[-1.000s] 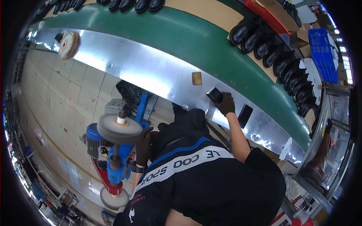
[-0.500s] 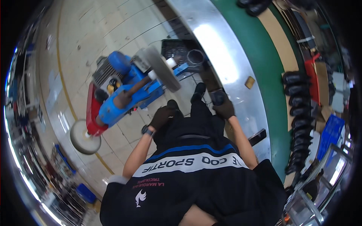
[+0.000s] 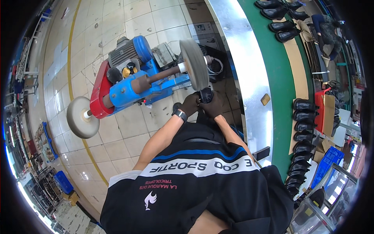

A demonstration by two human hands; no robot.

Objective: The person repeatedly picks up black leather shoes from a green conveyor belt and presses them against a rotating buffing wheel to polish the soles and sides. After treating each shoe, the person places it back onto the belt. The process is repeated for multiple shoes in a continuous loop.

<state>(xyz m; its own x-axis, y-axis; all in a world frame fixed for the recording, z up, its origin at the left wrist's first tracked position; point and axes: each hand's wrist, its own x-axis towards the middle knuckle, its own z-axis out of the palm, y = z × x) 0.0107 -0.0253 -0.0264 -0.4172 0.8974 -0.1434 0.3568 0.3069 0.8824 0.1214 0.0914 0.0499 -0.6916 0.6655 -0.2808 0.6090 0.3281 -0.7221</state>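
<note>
Both my hands wear dark gloves and come together in front of a blue polishing machine (image 3: 126,92). Between them is a glossy black shoe (image 3: 206,94), mostly covered by my fingers. My left hand (image 3: 190,104) grips its left side, with a watch on that wrist. My right hand (image 3: 214,106) wraps round the right side. Just above the shoe stands the machine's grey buffing wheel (image 3: 194,64); whether the two touch I cannot tell. A second, pale wheel (image 3: 83,117) sits at the left end of the shaft, beside a red guard (image 3: 100,91).
Along my right runs a metal-edged bench (image 3: 255,84) with a green top (image 3: 269,50). On it lie a tan block (image 3: 265,99), a phone (image 3: 261,153) and a long row of black shoes (image 3: 304,126). Another person (image 3: 329,33) is at the far right. A dark crate (image 3: 214,54) stands behind the wheel.
My right hand has brought the shoe leftward from beside the bench to the buffing wheel. My left hand has moved up and right to join it. The view has shifted.
</note>
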